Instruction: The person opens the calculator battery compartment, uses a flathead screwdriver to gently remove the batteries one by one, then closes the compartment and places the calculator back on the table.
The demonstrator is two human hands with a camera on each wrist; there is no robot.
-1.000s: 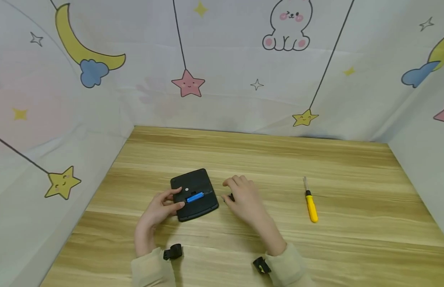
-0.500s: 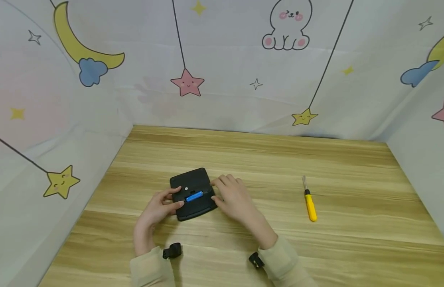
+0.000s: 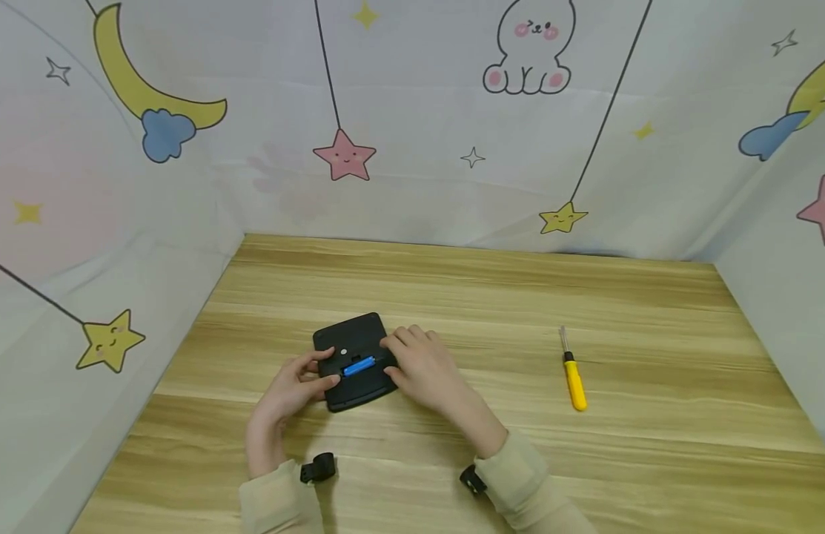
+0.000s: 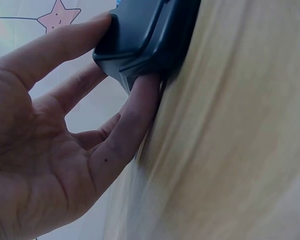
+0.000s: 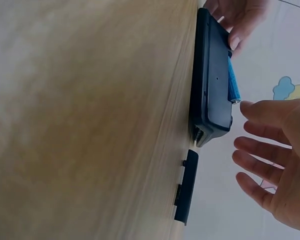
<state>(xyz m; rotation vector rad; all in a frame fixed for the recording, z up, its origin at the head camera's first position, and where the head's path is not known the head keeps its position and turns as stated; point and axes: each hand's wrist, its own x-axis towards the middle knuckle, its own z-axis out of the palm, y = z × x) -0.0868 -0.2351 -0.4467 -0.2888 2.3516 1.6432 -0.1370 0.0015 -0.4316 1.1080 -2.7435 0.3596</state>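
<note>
A black calculator (image 3: pixel 352 334) lies face down on the table, with a blue battery (image 3: pixel 359 366) in its uncovered slot. My left hand (image 3: pixel 295 386) grips its left side, thumb on the back. In the left wrist view, a finger reaches under the calculator's edge (image 4: pixel 135 40). My right hand (image 3: pixel 422 367) hovers at the calculator's right side with loosely bent, spread fingers. From the right wrist, the thumb tip is close to the battery's end (image 5: pixel 235 95); whether it touches I cannot tell. A small black battery cover (image 5: pixel 187 187) lies beside the calculator, hidden under the right hand in the head view.
A yellow-handled screwdriver (image 3: pixel 575 382) lies to the right on the wood-grain table (image 3: pixel 485 297). White cloth (image 3: pixel 419 208) printed with stars and moons hangs behind and at both sides. Each sleeve carries a black wrist mount (image 3: pixel 319 468).
My right hand has moved left from beside the calculator to over its right edge, near the battery. The left hand keeps its grip, and the calculator stays in place.
</note>
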